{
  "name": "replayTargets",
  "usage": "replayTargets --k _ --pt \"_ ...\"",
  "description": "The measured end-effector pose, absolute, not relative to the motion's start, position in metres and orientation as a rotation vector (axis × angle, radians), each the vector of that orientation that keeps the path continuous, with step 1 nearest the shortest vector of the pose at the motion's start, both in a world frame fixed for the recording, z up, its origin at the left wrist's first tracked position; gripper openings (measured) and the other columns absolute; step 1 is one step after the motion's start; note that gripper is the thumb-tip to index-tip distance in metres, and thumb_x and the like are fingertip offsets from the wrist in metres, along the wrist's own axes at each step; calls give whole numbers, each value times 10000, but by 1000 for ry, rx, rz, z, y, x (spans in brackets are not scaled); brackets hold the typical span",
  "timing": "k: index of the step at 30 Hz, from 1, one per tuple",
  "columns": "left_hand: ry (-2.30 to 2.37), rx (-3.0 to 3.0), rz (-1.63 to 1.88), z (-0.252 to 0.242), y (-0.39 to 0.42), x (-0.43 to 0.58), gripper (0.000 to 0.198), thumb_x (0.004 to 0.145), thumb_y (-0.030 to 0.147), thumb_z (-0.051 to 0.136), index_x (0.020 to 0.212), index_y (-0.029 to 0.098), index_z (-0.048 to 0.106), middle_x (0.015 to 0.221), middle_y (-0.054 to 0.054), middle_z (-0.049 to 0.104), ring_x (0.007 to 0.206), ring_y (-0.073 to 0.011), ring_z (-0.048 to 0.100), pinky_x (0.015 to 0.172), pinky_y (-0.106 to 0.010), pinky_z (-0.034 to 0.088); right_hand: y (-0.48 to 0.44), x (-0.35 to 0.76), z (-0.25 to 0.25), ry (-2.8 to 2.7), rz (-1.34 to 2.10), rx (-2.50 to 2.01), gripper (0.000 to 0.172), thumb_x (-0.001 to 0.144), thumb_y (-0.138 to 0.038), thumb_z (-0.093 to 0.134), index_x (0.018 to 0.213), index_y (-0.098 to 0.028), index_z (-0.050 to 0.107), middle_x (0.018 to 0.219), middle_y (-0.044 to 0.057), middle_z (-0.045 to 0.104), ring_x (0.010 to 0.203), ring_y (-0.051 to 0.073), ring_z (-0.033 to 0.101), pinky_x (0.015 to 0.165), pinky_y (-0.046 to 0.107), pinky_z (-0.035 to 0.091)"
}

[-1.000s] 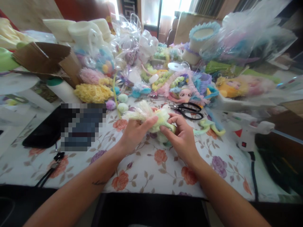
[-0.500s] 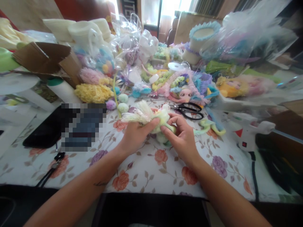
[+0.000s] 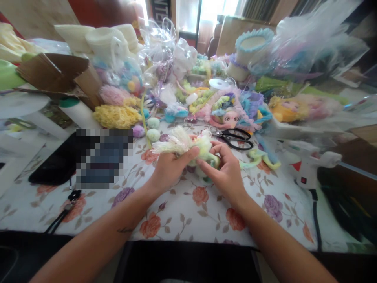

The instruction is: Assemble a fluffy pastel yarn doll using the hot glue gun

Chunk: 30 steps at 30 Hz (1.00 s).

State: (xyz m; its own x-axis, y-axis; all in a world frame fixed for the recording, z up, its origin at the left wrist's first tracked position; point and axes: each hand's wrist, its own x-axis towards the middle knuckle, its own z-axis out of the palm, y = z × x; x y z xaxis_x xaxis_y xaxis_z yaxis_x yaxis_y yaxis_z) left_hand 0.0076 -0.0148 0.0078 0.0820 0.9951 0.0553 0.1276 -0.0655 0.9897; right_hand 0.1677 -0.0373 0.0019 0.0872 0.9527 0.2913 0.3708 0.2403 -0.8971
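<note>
Both of my hands grip one fluffy pale yellow and green craft piece (image 3: pixel 188 143) just above the flowered tablecloth (image 3: pixel 188 212). My left hand (image 3: pixel 169 167) is closed around its left side, thumb pressed on top. My right hand (image 3: pixel 225 171) pinches its right end, where a green fuzzy stem (image 3: pixel 259 159) trails off to the right. Part of the piece is hidden under my fingers.
Black scissors (image 3: pixel 235 138) lie just beyond my right hand. A white glue gun (image 3: pixel 309 165) rests at the right. A dark device (image 3: pixel 59 161) sits at the left. Doll heads (image 3: pixel 231 114), pom-poms (image 3: pixel 153 135), a yellow fluffy bundle (image 3: pixel 116 116) and cellophane bags crowd the back.
My right forefinger has slid slightly left and down along the piece. Otherwise both hands stay in the same place.
</note>
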Motion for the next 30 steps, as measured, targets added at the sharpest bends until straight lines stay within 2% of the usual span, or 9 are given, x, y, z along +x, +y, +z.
replayTargets --k 6,9,11,14,19,22,27,30 --pt "1304 1367 1020 11 -15 7 263 728 448 796 823 204 776 880 -33 784 861 -230 711 641 -253 561 -36 170 -1 -1442 732 -1323 189 754 -264 701 806 -242 521 1158 60 654 1110 264 603 962 412 442" --pt "1338 1274 995 15 -16 9 278 734 460 782 712 185 747 695 -20 734 636 -178 652 512 -245 496 -35 172 -1 -1414 742 -1316 169 737 -233 690 802 -238 534 1169 66 654 1118 265 602 970 416 433" --pt "1320 1227 1024 17 -17 10 268 741 443 779 704 180 739 605 3 682 528 -140 580 459 -237 449 -35 172 -1 -1415 739 -1303 158 733 -224 679 804 -235 539 1165 75 649 1161 273 589 983 418 423" --pt "1265 1237 1046 16 -17 10 234 756 412 770 723 182 744 608 15 669 519 -121 552 468 -229 442 -36 171 0 -1433 748 -1288 176 745 -275 687 826 -233 536 1177 87 630 1209 287 564 996 426 414" --pt "1285 1259 1064 10 -15 9 289 739 470 782 748 182 754 660 6 671 594 -124 558 510 -222 451 -36 169 1 -1432 748 -1327 325 755 -415 755 817 -232 494 1162 79 621 1111 278 589 965 431 433" --pt "1255 1229 1070 8 -14 9 304 746 444 772 645 168 694 551 28 571 512 -93 475 457 -211 390 -35 169 -1 -1441 740 -1321 292 756 -360 750 820 -228 498 1152 73 616 1076 265 593 956 427 435" --pt "1132 1230 1101 9 -14 9 465 812 394 711 472 186 470 410 72 335 386 -57 301 373 -217 255 -34 171 -3 -1446 743 -1308 258 743 -311 740 838 -230 514 1139 67 621 1056 261 595 941 427 445" --pt "1116 1244 1102 10 -14 9 473 832 376 697 469 188 459 403 74 321 376 -55 284 364 -220 232 -35 170 -2 -1450 726 -1317 257 746 -316 739 842 -234 515 1111 63 628 1072 269 597 948 435 447"
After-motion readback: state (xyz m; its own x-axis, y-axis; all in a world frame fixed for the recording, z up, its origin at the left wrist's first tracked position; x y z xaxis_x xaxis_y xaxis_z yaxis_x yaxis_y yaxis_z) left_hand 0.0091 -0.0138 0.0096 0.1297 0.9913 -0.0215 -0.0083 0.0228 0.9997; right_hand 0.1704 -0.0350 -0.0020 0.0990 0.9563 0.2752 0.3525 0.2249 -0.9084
